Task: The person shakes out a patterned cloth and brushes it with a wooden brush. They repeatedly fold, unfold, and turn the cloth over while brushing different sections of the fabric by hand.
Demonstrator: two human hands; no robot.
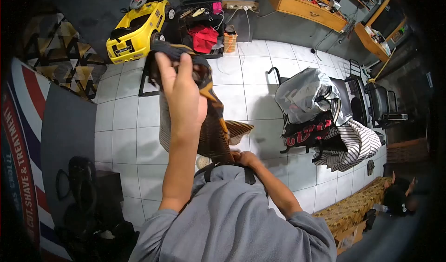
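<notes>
A brown and black patterned cloth (211, 132) hangs in front of my body. My left hand (181, 88) is raised at its dark upper end, with the fingers closed on the bunched fabric. Lower down, near my waist, my right hand (246, 159) grips the lower part of the same cloth. A pointed fold of the cloth sticks out to the right above my right hand. Part of a grey surface shows behind the cloth on the left, mostly hidden.
A chair at the right holds a silver cape (306, 95) and a striped cloth (357, 143). A yellow toy car (139, 30) and an open case with red cloth (203, 38) stand at the wall. A person (400, 194) is at the lower right.
</notes>
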